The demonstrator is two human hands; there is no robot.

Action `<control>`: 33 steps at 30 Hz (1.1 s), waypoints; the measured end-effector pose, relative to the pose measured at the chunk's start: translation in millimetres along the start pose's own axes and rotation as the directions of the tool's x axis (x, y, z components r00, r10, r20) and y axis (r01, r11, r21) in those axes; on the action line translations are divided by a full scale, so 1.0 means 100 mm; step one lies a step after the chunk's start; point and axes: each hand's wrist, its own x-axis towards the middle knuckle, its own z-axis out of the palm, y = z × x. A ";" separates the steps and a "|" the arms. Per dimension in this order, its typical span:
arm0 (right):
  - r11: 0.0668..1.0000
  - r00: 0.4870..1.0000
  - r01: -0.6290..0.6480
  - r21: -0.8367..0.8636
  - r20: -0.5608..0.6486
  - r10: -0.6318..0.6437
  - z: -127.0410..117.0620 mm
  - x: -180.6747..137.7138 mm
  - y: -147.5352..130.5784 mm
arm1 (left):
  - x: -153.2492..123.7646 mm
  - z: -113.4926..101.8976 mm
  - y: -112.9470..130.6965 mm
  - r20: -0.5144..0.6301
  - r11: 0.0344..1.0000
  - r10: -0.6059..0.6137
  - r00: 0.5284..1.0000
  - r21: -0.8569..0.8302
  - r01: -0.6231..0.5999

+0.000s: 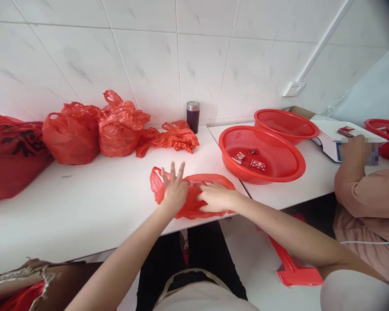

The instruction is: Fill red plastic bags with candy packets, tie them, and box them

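A thin red plastic bag [194, 206] lies flattened near the front edge of the white table, its handle loops toward the left. My left hand [175, 190] is over its left part, with the fingers spread and pointing away from me. My right hand [218, 197] rests on the bag's right half, fingers apart and pointing left. Neither hand is closed round anything. Just beyond my right hand stands a red perforated basket [278, 162] with a few small wrapped packets [257, 165] inside.
Filled red bags [119, 134] and a crumpled bag pile [178, 137] line the wall beside a dark tumbler [192, 119]. Another basket [283, 123] stands behind. At right, a person's arm [352, 162] reaches to a white scale [330, 131]. A cardboard box [65, 280] sits lower left.
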 end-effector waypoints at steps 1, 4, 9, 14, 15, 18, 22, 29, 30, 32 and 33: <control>1.000 1.000 -0.001 0.003 0.010 0.001 0.02 -0.07 0.00 | 0.04 0.11 -0.14 0.025 0.998 -0.049 0.998 0.042 0.048; 0.999 0.994 -0.038 0.014 0.099 0.036 0.00 -0.32 0.05 | 0.15 0.18 -0.64 0.016 0.969 -0.206 0.978 0.143 0.201; 0.984 0.996 -0.075 0.164 0.066 0.065 -0.18 -0.44 0.12 | 0.21 -0.13 -0.89 0.211 0.962 -0.273 0.939 0.094 0.258; 0.984 0.965 -0.123 0.126 -0.215 0.148 -0.12 -0.09 0.12 | 0.07 -0.22 -0.60 0.265 0.973 -0.196 0.944 -0.064 0.220; 0.982 0.966 -0.162 0.097 -0.190 0.178 -0.09 -0.02 0.12 | 0.01 -0.20 -0.54 0.222 0.971 -0.198 0.955 -0.091 0.223; 0.984 0.979 -0.135 0.120 -0.138 0.151 -0.16 0.02 0.13 | -0.22 -0.10 -0.38 0.058 0.944 -0.271 0.961 -0.181 0.277; 0.922 0.879 0.133 0.363 -0.474 0.060 -0.65 -0.24 0.47 | -0.58 0.06 -0.26 0.020 0.801 -0.423 0.906 -0.460 0.384; 0.858 0.859 -0.500 0.119 -0.059 0.508 -0.76 -0.38 1.79 | -0.92 -0.01 -0.26 0.298 0.324 -0.563 0.770 -0.778 0.538; 0.852 0.854 -0.517 0.078 -0.011 0.519 -0.65 -0.34 1.90 | -0.92 -0.02 -0.25 0.327 0.286 -0.568 0.755 -0.782 0.554; 0.848 0.848 -0.526 0.060 -0.038 0.528 -0.46 -0.25 2.03 | -0.88 -0.03 -0.23 0.384 0.235 -0.558 0.736 -0.777 0.584; 0.846 0.842 -0.528 0.069 -0.090 0.533 -0.39 -0.21 2.06 | -0.86 -0.03 -0.21 0.412 0.226 -0.545 0.730 -0.767 0.601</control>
